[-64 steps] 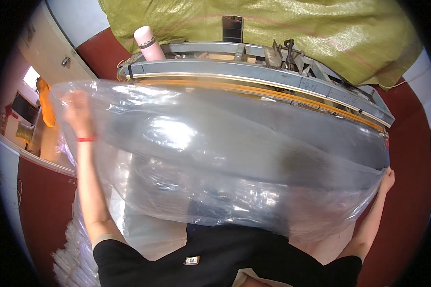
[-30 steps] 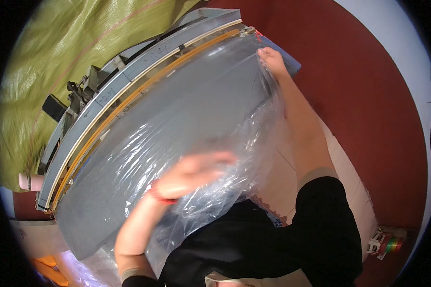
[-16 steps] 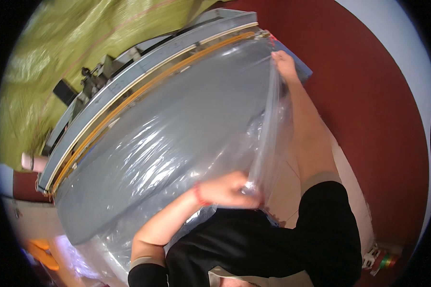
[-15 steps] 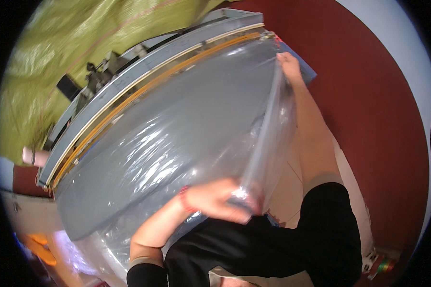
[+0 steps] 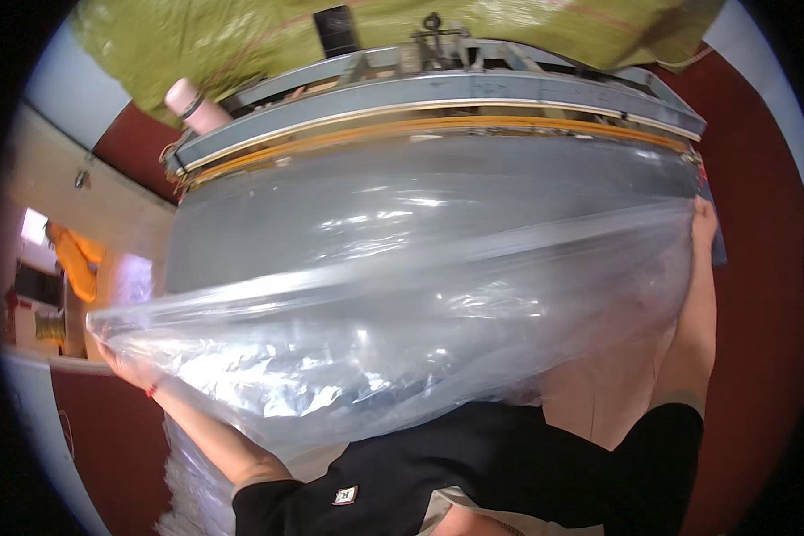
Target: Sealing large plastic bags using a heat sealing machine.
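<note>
Fingers of the bare right hand, in the head view, are closed in a pinch on the right end of a large, clear, glossy plastic sheet; the left hand, with a thin red band at its wrist, grips the opposite end, its fingertips drawn together at the sheet's left corner, part of that hand seen through the film; how tightly either hand squeezes cannot be told.

Half a second ago the left hand was low in front of the torso, beside the bunched film, and the view was turned to the right; now that hand is far out to the left, the arms are spread wide, and the sheet is stretched between the hands; the right hand is at the same end of the sheet as before.

The sheet's long axis runs left to right across the person's front; its folded upper edge slants from the lower left up to the right hand; it lies partly over the flat grey worktop and hangs in wrinkles toward the black shirt, on the near side of the long grey metal frame.
</note>
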Demonstrator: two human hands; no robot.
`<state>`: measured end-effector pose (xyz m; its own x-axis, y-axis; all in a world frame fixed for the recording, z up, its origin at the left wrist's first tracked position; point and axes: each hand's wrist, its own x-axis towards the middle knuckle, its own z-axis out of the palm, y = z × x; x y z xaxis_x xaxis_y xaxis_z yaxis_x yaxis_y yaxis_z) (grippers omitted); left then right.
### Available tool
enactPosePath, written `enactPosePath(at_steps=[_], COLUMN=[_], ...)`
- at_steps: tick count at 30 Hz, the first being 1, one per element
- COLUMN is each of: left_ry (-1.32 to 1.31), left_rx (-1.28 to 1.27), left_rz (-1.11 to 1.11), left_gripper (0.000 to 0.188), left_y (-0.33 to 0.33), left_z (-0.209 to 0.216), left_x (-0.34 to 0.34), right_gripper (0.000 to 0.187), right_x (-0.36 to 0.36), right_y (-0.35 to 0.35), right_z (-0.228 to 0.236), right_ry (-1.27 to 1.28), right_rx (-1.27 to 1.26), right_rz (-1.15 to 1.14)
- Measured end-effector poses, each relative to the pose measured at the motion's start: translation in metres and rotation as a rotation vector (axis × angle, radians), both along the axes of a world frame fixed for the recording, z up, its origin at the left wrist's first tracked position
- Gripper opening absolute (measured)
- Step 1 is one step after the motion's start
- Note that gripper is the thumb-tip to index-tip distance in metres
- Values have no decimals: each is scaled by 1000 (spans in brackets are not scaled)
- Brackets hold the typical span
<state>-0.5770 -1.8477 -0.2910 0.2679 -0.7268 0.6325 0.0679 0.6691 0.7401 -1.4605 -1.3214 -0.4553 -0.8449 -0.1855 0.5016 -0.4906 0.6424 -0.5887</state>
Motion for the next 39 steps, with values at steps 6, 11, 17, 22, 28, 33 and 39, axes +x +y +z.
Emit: enactPosePath(at_steps=[6,11,17,22,28,33,39], left_ry=[-429,-1698,-1644,-1698,-1616,-1385,-1342], left_rx=[102,-637,-100,-242,-323,-336,-99], left_rz=[58,-328,-471,-231,-184,-5,-67], left_gripper=[34,41,64,61,43,28,27], left_y=[-67,42,-46,-41,-43,-53,-90], left_z=[104,64,-87,-76,-59,-67,-83], left_x=[16,-172,-153,-189,-212,-240,-246], right_gripper=[29,31,32,33,33,33,32], right_x=[4,1,-4,-4,-4,-2,5], right_y=[-22,9,-5,3,4,3,0], right_z=[-7,4,-4,-4,-4,-3,0], right_ry=[-78,-71,-43,-116,-105,-90,-135], right_rx=[-104,-25,43,-141,-184,-160,-210], right_rz=[-19,-71,-51,3,-7,-5,18])
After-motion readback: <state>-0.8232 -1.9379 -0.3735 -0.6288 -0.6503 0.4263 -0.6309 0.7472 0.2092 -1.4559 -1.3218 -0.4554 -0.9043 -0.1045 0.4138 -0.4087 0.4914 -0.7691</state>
